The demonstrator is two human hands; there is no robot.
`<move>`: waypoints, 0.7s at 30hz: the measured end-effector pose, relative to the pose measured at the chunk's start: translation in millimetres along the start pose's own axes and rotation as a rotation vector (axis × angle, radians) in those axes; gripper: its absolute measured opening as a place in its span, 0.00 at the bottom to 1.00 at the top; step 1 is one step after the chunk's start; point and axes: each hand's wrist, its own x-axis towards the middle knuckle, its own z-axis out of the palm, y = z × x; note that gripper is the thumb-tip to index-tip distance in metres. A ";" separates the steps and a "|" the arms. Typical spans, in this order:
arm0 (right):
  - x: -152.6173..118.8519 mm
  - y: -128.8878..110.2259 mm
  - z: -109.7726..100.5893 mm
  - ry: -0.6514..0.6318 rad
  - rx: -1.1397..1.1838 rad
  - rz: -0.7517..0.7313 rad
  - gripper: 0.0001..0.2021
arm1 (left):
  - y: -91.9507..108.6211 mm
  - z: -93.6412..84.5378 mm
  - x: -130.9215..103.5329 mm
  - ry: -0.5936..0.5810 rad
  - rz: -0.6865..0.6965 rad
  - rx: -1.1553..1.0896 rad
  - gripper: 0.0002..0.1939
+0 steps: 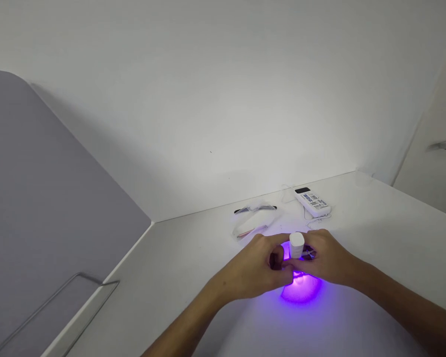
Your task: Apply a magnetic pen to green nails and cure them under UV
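A small white device (296, 245) with a rounded square top stands upright between my two hands, above the white table. My left hand (258, 265) grips it from the left with curled fingers and thumb. From the right, my right hand (325, 255) closes on the same device, its fingertips near a thin whitish cable. Purple light (301, 290) shines out below the device onto the table. The device's lower part is hidden behind my fingers.
Behind my hands, clear plastic packaging (256, 218) with dark-edged pieces lies on the table (178, 248). A white power bank (312, 202) with printed text and a cable lies further right. A bent metal rod (92, 317) crosses the left edge. A white wall (215, 109) rises behind.
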 end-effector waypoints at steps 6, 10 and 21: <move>-1.4 1.5 -0.3 0.003 -0.013 0.001 0.06 | -1.3 0.5 -0.3 -0.005 -0.006 0.015 0.07; -1.6 1.3 -0.5 -0.003 -0.003 0.006 0.06 | -0.9 0.5 -0.2 -0.004 -0.011 0.020 0.06; -0.2 -1.5 -0.4 0.014 0.012 -0.004 0.06 | 1.5 0.1 -2.3 0.002 -0.016 0.011 0.05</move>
